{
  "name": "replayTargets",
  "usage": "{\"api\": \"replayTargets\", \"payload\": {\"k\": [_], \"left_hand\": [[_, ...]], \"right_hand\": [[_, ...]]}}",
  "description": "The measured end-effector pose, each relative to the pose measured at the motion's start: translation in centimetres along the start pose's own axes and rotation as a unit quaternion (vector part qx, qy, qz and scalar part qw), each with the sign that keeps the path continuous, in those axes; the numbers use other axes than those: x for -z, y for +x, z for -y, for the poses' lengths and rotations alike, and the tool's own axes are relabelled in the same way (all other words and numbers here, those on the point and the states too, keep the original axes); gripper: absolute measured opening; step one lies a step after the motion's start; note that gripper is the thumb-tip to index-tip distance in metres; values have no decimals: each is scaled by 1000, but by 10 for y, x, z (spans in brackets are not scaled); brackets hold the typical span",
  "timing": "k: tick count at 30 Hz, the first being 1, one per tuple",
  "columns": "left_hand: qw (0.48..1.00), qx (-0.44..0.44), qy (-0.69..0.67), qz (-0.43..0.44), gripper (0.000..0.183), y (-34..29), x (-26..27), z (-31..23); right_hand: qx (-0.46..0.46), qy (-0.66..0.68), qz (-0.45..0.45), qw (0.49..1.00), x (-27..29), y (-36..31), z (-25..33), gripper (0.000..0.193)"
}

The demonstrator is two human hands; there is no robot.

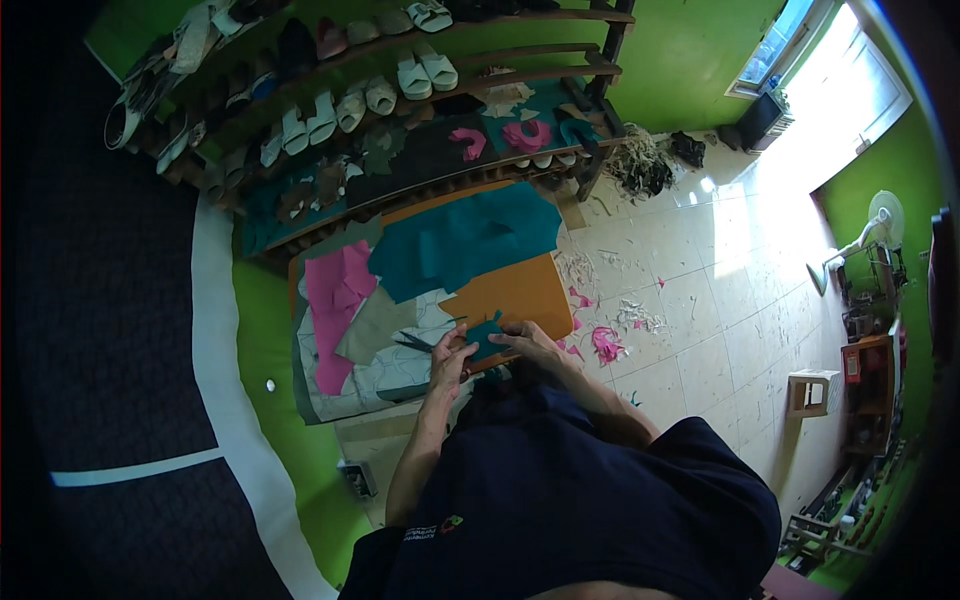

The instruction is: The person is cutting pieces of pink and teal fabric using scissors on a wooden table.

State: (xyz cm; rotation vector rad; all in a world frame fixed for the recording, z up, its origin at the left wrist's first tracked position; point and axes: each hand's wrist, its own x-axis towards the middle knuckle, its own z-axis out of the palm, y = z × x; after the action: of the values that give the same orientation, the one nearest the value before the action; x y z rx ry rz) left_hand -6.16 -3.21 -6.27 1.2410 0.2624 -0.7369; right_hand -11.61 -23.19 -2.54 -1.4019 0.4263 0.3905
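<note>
Holds a small teal piece (485, 341) just below the middle of the frame, over the lower edge of an orange-brown tabletop (525, 290). Grasps it from the right with the right hand (528, 342), pressing the thumb onto its upper face. Sets the left hand (447, 360) at its left edge, with thumb and fingers bent; cannot tell a firm pinch from a light touch there. Has scissors (415, 342) just beside the left hand, with dark blades pointing to the left of the frame; cannot tell a grip on them from a rest on the patterned white sheet (390, 375) below.

Has on the table, above the hands, a large teal sheet (460, 240); toward the left of the frame, a pink sheet (338, 290), and right next to that a grey-green piece (375, 330).

Faces a wooden rack (575, 15) of shoes (413, 75) across the upper left and top middle. Wears a dark shirt (580, 480), at bottom centre. Has pink scraps (606, 345) on the tiled floor (700, 370) right of the table, and farther right a stool (813, 392) and a white fan (886, 212).
</note>
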Motion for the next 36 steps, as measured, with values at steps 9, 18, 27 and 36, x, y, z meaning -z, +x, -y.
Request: {"api": "replayTargets", "payload": {"k": [9,18,27,36], "left_hand": [[999,-7,31,4,69,40,-57,-23],[999,25,11,-26,64,111,-93,4],[982,127,-13,-137,49,155,-171,25],[959,155,-35,-234,44,178,-192,47]], "right_hand": [[32,-12,-39,999,60,36,17,40],[106,20,-139,984,251,159,50,44],[112,-28,-198,973,469,333,141,44],[157,-169,-263,937,565,499,185,38]]}}
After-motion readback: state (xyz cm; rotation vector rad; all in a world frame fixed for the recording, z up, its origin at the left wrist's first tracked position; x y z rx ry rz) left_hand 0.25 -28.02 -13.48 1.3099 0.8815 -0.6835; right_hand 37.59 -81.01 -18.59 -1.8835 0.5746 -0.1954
